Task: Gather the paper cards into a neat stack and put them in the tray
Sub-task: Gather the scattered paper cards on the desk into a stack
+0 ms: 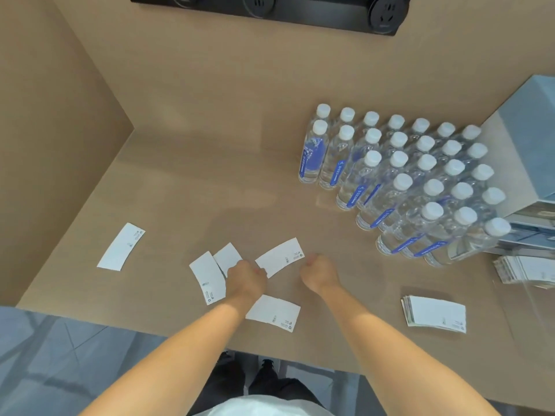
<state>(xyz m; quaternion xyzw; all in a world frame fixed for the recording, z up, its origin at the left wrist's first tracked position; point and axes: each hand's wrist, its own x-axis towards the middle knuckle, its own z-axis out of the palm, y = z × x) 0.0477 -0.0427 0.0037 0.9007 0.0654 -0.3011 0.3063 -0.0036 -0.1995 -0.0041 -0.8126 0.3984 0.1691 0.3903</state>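
Several white paper cards lie loose on the tan table: one far left, one and a smaller-looking one left of my hands, one between my hands, one near the front edge. My left hand rests fingers-down on the near corners of the middle cards; whether it grips one I cannot tell. My right hand hovers curled just right of the middle card, holding nothing. A neat stack of cards sits at the right. A clear tray at the far right holds more cards.
Several rows of water bottles with white caps stand at the right rear. Pale blue boxes are stacked at the right edge. A black socket strip hangs on the back wall. A side wall closes the left.
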